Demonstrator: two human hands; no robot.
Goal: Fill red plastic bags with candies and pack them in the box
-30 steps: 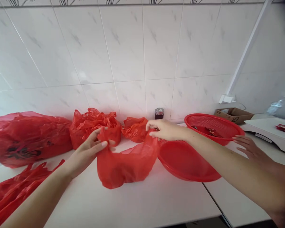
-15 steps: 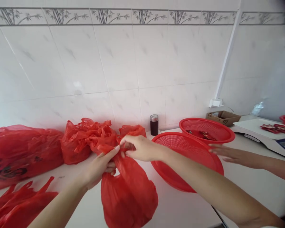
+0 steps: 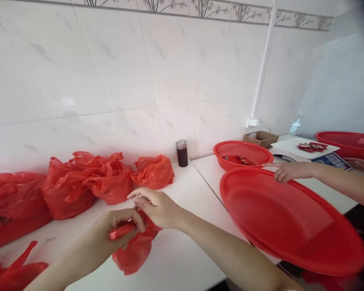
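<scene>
A red plastic bag (image 3: pixel 134 255) hangs low over the white table, gathered at its top. My left hand (image 3: pixel 123 228) is closed around the gathered plastic, and a folded bit of it sticks out from the fist. Close beside it, my right hand (image 3: pixel 157 208) has its fingers bent and pinched on the bag's top; the fingertips are partly hidden. Behind my hands stand several full red bags (image 3: pixel 69 186) and a smaller tied red bag (image 3: pixel 154 171) near the wall.
A co-worker's hand (image 3: pixel 291 171) grips the rim of a large tilted red basket (image 3: pixel 276 214). Behind it are another red basket (image 3: pixel 224 161) with small packets, a scale (image 3: pixel 286 145) holding red packets, a cardboard box (image 3: pixel 261 139) and a dark jar (image 3: pixel 182 154). Loose red bags (image 3: pixel 21 273) lie at lower left.
My view has turned right. The bag in my hands hangs smaller and higher, my hands still at its top. The co-worker's hand has taken hold of the large basket, now pulled right and tilted.
</scene>
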